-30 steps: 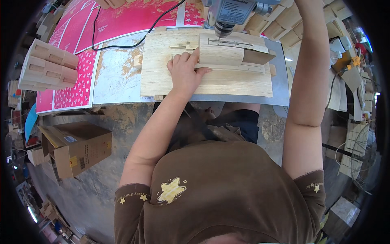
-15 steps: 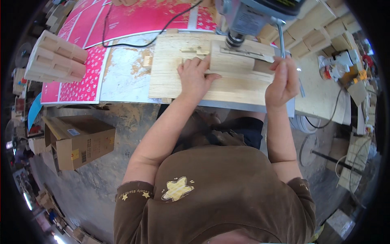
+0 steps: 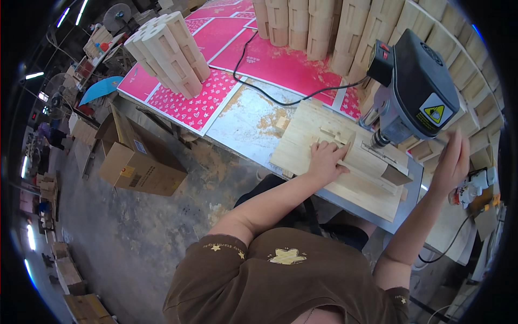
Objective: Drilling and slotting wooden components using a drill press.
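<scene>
My left hand (image 3: pixel 325 163) lies on a flat wooden board (image 3: pixel 294 143), its fingers and thumb against the left end of a pale, rounded wooden block (image 3: pixel 367 161). The block rests on the board under the chuck (image 3: pixel 380 139) of a bench drill press (image 3: pixel 423 89). A slot runs along the block's top; whether the bit is inside it, I cannot tell. Over on the right, my right hand (image 3: pixel 455 162) is raised at the drill press lever (image 3: pixel 440 141), with fingers closed at its end and slightly blurred.
Stacked wooden pieces (image 3: pixel 318 29) line the back, and another bundle (image 3: pixel 167 51) stands on pink printed sheeting (image 3: pixel 216 102). A black cable (image 3: pixel 275 101) crosses the table to the drill. Below left, an open cardboard box (image 3: pixel 145 162) sits on the floor. Sawdust lies about.
The view has turned, showing more of the drill press and the stacks behind. My right hand and the lever are higher up beside the drill head. My left hand stays at the block's end.
</scene>
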Demonstrator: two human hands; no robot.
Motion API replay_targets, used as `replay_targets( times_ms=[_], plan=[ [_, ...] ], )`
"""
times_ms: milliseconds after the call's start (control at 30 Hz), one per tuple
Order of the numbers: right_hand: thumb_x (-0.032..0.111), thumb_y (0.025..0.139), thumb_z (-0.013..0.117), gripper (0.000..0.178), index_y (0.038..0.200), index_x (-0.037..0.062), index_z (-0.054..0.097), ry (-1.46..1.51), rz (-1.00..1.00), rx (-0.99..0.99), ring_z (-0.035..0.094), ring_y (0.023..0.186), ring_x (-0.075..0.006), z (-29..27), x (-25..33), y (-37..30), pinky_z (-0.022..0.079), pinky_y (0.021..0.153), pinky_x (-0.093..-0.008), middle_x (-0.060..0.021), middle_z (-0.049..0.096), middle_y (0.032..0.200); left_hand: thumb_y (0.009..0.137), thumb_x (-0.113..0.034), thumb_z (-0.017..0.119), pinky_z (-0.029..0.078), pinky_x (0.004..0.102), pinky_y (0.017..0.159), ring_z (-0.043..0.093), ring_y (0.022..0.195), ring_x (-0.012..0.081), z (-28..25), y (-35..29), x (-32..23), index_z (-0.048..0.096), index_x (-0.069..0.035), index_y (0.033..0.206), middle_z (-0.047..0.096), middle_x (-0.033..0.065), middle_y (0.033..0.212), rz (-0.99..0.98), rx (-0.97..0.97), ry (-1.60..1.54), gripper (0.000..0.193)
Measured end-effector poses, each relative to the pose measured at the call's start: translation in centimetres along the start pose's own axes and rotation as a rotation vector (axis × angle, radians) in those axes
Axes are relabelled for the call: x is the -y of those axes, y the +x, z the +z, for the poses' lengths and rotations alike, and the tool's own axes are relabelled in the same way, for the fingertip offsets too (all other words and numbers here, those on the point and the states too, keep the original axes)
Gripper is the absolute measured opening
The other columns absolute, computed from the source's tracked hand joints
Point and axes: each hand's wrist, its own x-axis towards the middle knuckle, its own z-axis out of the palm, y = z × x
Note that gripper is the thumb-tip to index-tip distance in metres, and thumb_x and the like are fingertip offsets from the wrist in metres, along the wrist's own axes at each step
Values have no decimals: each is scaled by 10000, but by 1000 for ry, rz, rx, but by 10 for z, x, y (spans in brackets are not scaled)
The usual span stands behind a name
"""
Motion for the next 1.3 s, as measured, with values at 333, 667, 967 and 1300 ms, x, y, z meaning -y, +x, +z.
replay_targets(
  times_ms=[333, 667, 967, 1300],
  plan=[
    [362, 932, 470, 416, 1151, 21, 564, -58, 7, 130, 549, 862, -172, 17, -40, 56, 420, 794, -277, -77, 592, 907, 477, -330, 831, 249, 408, 883, 445, 1019, 237, 11, 15, 3, 644, -143, 1018, 512, 36, 996, -146, 76, -285, 603],
    [33, 698, 677, 301, 981, -12, 585, -347, 109, 774, 553, 868, -278, -26, -85, -96, 430, 769, -334, -144, 593, 885, 476, -211, 853, 352, 399, 920, 444, 1057, 269, -14, 16, 25, 625, -82, 999, 498, 74, 1076, 21, 87, -434, 585],
    [-4, 689, 668, 255, 931, -8, 590, -211, 251, 671, 557, 783, -255, -66, -75, -124, 434, 727, -310, -121, 581, 845, 520, -116, 842, 435, 338, 834, 506, 970, 235, -203, 47, 115, 607, -7, 866, 509, 85, 1021, 78, -58, 40, 432],
    [11, 682, 680, 267, 934, 6, 589, -314, 152, 509, 559, 789, -291, -55, -64, -135, 440, 727, -338, -132, 575, 824, 689, -205, 673, 476, 365, 842, 573, 1000, 304, -236, 138, 230, 658, -54, 857, 600, 140, 1022, -336, 0, 944, 227]
  ],
)
